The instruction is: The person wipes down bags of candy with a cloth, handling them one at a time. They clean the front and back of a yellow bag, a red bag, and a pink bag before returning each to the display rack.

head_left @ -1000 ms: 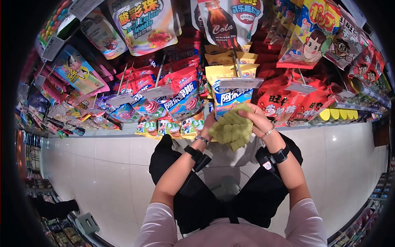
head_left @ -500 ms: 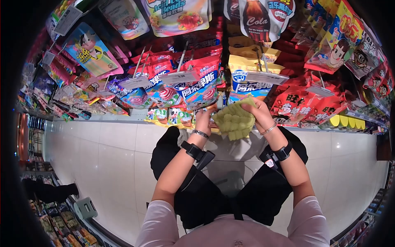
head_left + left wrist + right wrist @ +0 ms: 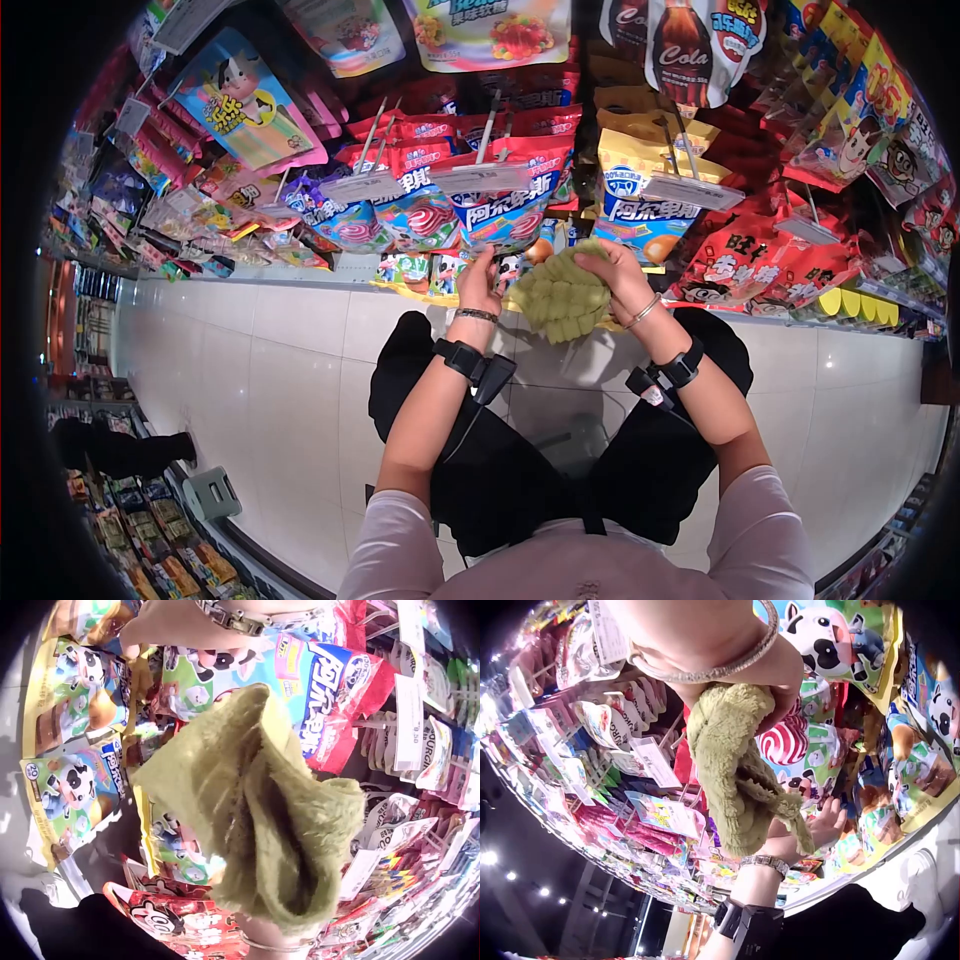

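Your right hand (image 3: 622,275) is closed round the top of the green cloth (image 3: 562,298). It is bunched there, so the rest hangs in folds below your fingers, clear of the pegs above. Just left of that grip, your left hand (image 3: 482,278) is in among the cow-printed packets (image 3: 408,270) on the lowest row; I cannot tell whether it pinches one. The red-and-blue lollipop bags (image 3: 505,215) hang directly above both hands, with their price tags (image 3: 480,178) on the peg ends, facing you.

Left wrist view: left hand (image 3: 165,630) cut by top edge. Cloth (image 3: 255,810) fills centre and masks parts of packets (image 3: 334,697). Right wrist view: right hand (image 3: 784,675) fingertips buried in cloth. Price tags (image 3: 480,178) unreadable.
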The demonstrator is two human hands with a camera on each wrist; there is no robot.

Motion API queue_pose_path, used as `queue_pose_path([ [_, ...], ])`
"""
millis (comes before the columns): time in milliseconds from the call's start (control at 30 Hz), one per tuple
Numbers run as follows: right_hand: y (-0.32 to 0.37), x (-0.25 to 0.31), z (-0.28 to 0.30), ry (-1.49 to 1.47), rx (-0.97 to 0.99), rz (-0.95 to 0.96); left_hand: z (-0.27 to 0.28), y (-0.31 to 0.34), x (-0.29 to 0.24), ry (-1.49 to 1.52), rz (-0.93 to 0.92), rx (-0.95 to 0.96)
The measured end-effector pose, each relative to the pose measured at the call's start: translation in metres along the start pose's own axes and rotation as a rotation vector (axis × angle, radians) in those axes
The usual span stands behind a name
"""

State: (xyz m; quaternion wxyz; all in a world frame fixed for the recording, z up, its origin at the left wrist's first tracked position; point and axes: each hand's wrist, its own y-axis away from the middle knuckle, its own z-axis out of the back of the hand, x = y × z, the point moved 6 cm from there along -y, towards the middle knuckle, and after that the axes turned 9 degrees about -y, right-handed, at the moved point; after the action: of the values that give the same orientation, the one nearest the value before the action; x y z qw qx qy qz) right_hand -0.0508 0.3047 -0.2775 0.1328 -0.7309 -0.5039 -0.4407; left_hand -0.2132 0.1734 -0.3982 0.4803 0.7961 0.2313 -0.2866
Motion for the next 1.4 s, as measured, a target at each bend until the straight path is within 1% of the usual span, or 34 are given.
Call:
queue_pose_path([
  [33,-0.002,-0.002,0.001,-0.017,0.006,-0.001,0.004,0.002,0.002,-0.015,0.010,-0.057],
  [67,-0.004,-0.002,0.000,-0.034,0.013,-0.002,0.001,0.007,0.001,-0.009,0.008,-0.063],
  [133,-0.004,-0.003,-0.003,-0.042,0.014,-0.010,-0.005,0.018,-0.004,0.019,-0.055,-0.098],
  [200,-0.004,-0.004,-0.004,-0.052,0.010,-0.014,0.001,0.006,0.003,0.037,-0.041,-0.086],
  [267,-0.005,-0.004,-0.003,-0.021,0.013,0.001,-0.001,0.000,0.002,0.010,-0.104,0.030],
  [333,-0.007,-0.005,0.000,-0.019,0.004,-0.001,-0.001,0.005,0.001,-0.008,-0.142,0.017],
  [400,-0.009,-0.006,0.001,-0.019,-0.001,-0.003,-0.010,0.032,-0.010,-0.162,-0.119,-0.088],
  [433,-0.009,-0.006,0.003,-0.029,-0.036,0.013,-0.013,0.030,-0.013,-0.147,-0.209,-0.066],
  [467,-0.009,-0.006,0.006,-0.040,-0.071,0.029,-0.011,0.023,-0.011,-0.142,-0.217,-0.071],
  [500,-0.011,-0.008,0.010,-0.060,-0.111,0.036,-0.006,0.018,-0.013,-0.131,-0.289,-0.115],
  [533,-0.012,-0.010,0.009,-0.061,-0.104,0.032,0.001,0.014,-0.015,-0.120,-0.359,-0.160],
  [567,-0.013,-0.011,0.009,-0.071,-0.134,0.027,0.004,0.017,-0.022,-0.305,-0.348,-0.228],
  [600,-0.014,-0.011,0.011,-0.080,-0.165,0.023,0.005,0.021,-0.026,-0.302,-0.351,-0.234],
  [667,-0.022,-0.017,0.016,-0.045,-0.158,0.018,-0.003,0.027,-0.032,-0.192,-0.352,-0.120],
  [700,-0.022,-0.015,0.013,0.005,-0.167,0.056,-0.008,0.033,-0.035,-0.212,-0.355,-0.097],
  [733,-0.022,-0.013,0.011,0.056,-0.176,0.093,-0.008,0.033,-0.033,-0.206,-0.362,-0.101],
  [767,-0.022,-0.009,0.005,0.136,-0.161,0.092,-0.011,0.034,-0.032,-0.263,-0.408,-0.081],
  [800,-0.027,-0.013,0.010,0.139,-0.148,0.092,-0.017,0.044,-0.036,-0.321,-0.453,-0.064],
  [833,-0.034,-0.016,0.021,0.239,-0.156,0.164,-0.023,0.054,-0.036,-0.304,-0.458,-0.067],
  [867,-0.039,-0.016,0.022,0.333,-0.164,0.244,-0.021,0.050,-0.027,-0.267,-0.436,-0.089],
  [900,-0.035,-0.009,0.011,0.370,-0.157,0.212,-0.023,0.050,-0.025,-0.230,-0.420,-0.106],
  [933,-0.039,-0.008,0.006,0.368,-0.142,0.228,-0.025,0.052,-0.022,-0.289,-0.421,-0.115],
  [1000,-0.041,-0.007,0.005,0.449,-0.137,0.228,-0.034,0.061,-0.021,-0.227,-0.383,-0.058],
  [1067,-0.048,-0.010,0.008,0.452,-0.109,0.229,-0.038,0.065,-0.025,-0.215,-0.379,-0.026],
  [1100,-0.050,-0.008,0.004,0.470,-0.078,0.274,-0.038,0.066,-0.024,-0.210,-0.368,0.006],
  [1133,-0.050,-0.007,0.001,0.485,-0.047,0.318,-0.036,0.065,-0.022,-0.204,-0.363,-0.002],
  [1167,-0.054,-0.009,0.000,0.497,-0.028,0.330,-0.036,0.060,-0.022,-0.229,-0.383,0.013],
  [1233,-0.059,-0.014,0.001,0.493,-0.047,0.309,-0.038,0.054,-0.021,-0.234,-0.427,0.062],
  [1300,-0.062,-0.020,0.002,0.484,-0.070,0.287,-0.037,0.052,-0.015,-0.242,-0.404,0.051],
  [1367,-0.067,-0.021,0.002,0.491,-0.057,0.366,-0.035,0.049,-0.008,-0.264,-0.379,0.047],
  [1400,-0.069,-0.023,0.002,0.484,-0.060,0.366,-0.035,0.048,-0.007,-0.319,-0.420,0.042],
])
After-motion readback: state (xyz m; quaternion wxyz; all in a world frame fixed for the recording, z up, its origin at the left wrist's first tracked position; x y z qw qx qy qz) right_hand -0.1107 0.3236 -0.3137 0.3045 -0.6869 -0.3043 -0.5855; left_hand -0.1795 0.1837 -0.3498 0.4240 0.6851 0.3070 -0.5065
